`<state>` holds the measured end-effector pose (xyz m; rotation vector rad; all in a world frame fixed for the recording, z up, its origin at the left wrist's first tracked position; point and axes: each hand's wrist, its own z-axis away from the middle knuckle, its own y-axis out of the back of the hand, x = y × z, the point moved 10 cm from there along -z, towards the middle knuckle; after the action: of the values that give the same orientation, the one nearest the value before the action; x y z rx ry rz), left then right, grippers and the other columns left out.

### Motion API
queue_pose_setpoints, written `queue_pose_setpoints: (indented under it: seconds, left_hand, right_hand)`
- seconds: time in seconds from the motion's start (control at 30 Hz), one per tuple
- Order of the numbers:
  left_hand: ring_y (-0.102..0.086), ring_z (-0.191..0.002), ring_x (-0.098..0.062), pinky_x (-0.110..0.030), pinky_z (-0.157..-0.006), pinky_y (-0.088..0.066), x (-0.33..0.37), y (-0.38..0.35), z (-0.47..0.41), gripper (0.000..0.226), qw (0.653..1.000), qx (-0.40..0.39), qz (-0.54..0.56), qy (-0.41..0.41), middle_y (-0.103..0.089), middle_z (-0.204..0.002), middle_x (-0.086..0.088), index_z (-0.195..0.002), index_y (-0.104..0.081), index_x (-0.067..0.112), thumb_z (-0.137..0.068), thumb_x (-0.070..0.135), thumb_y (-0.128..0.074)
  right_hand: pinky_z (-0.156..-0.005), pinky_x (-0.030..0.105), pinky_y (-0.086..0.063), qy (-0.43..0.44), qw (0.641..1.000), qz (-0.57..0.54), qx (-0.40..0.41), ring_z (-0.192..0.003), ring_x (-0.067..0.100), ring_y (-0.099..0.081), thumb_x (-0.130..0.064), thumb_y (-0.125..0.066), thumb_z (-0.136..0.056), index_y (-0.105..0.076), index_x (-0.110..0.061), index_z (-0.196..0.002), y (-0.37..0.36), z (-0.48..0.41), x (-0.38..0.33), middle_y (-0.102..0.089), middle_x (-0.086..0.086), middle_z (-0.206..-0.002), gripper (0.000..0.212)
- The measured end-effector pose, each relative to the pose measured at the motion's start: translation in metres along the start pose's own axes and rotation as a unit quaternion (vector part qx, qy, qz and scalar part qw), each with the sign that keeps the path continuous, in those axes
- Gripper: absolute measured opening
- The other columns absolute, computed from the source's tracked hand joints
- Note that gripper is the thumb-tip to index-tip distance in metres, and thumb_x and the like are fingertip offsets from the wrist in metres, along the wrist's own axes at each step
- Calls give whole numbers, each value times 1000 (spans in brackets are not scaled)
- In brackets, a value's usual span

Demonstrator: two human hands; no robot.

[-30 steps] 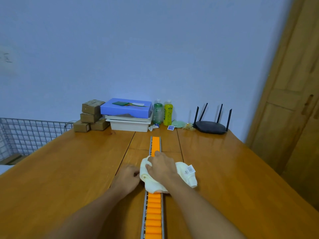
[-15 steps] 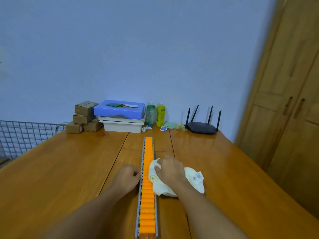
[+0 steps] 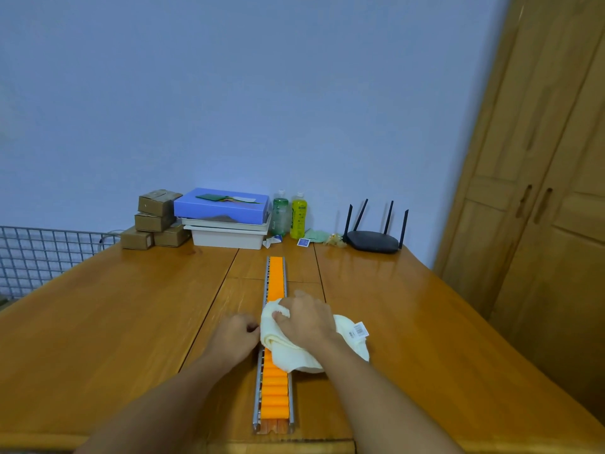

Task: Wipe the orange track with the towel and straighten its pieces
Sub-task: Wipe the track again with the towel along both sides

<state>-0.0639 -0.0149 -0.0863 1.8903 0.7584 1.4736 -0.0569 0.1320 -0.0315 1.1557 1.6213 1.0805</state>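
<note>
A long orange track (image 3: 275, 280) of small roller pieces in a grey metal rail runs down the middle of the wooden table (image 3: 114, 322), away from me. A cream towel (image 3: 347, 339) with a barcode tag lies bunched across the track's middle. My right hand (image 3: 306, 319) presses down on the towel and grips it. My left hand (image 3: 234, 337) rests as a loose fist on the table, touching the rail's left side beside the towel. The towel hides the track's middle section.
Along the back wall stand brown cardboard boxes (image 3: 154, 221), a blue box on white trays (image 3: 226, 217), two bottles (image 3: 289, 216) and a black router (image 3: 375, 237). A wire rack (image 3: 42, 253) stands off the table's left. Wooden wardrobe doors (image 3: 540, 224) rise at right.
My right hand and the towel slid to the right side of the track, then back over its middle. The view shifted, showing the track's near end. My left hand stayed beside the rail.
</note>
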Motion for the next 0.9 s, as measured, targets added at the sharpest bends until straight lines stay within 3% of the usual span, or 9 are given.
queue_pose_setpoints:
  seconds: [0.1,0.23,0.47,0.6,0.9]
  left_hand:
    - [-52,-60,-11,-28,-57,-38,-1,1,4,33,1000,7,27,7,-64,-66,-1,-64,-62,20,-97,22,-64]
    - [-54,-61,-10,-27,-58,-41,-2,-1,8,33,999,18,42,25,-65,-67,-1,-67,-67,21,-99,28,-63]
    - [-66,-72,-13,-28,-62,-49,0,-1,20,28,998,8,48,36,-71,-76,0,-80,-73,23,-102,34,-59]
    - [-65,-72,-11,-23,-60,-45,4,0,30,25,998,1,39,44,-70,-78,1,-84,-72,22,-102,33,-59]
    - [-52,-61,-12,-26,-54,-36,11,10,60,34,999,15,15,34,-61,-66,0,-66,-61,20,-100,25,-61]
  right_hand:
    - [-80,38,-46,15,1000,9,-4,-106,28,-60,-51,-46,-103,-63,-29,-136,-8,10,-6,-58,4,-117,43]
    - [-73,34,-44,27,999,35,11,-99,26,-60,-49,-44,-104,-64,-25,-133,-3,21,-1,-57,4,-110,42]
    - [-76,38,-50,40,995,90,1,-100,27,-61,-46,-43,-105,-63,-22,-134,4,41,6,-58,5,-117,43]
    - [-74,37,-48,69,986,154,3,-102,28,-61,-44,-43,-106,-64,-19,-133,11,50,2,-58,7,-120,42]
    - [-73,36,-43,35,997,61,43,-100,28,-61,-47,-45,-104,-63,-26,-133,35,73,-16,-58,5,-111,41]
